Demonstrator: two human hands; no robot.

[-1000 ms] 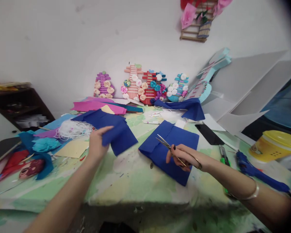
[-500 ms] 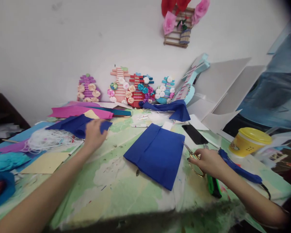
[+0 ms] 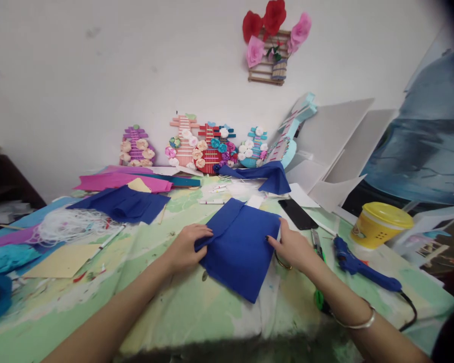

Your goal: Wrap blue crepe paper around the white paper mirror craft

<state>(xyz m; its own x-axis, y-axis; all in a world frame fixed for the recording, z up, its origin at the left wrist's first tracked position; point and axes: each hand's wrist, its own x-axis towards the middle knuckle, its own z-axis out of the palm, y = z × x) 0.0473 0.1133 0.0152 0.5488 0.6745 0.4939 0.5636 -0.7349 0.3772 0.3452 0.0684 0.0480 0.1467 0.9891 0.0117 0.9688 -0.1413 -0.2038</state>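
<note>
A folded piece of dark blue crepe paper [image 3: 242, 247] lies on the table in front of me. At its left edge, my left hand [image 3: 189, 247] is closed, the fingertips over the paper and the thumb near the edge. My right hand [image 3: 293, 244] pinches the right edge, thumb on the near side and fingers by the upper corner. Below that hand shows a gold handle loop of the scissors [image 3: 283, 263]; their blades are hidden. A green-handled utility knife [image 3: 318, 300] lies partly under my right forearm.
To the right are a blue glue gun [image 3: 366, 267], a yellow tub [image 3: 382, 224] and a black phone [image 3: 298, 214]. More blue crepe paper [image 3: 136, 204], white string [image 3: 68, 219] and tan card [image 3: 62, 260] lie left. Decorated paper guitars [image 3: 212, 148] lean against the wall.
My left hand has come from the blue pile at left to the folded paper's left edge. My right hand has let go of the scissors and taken the right edge.
</note>
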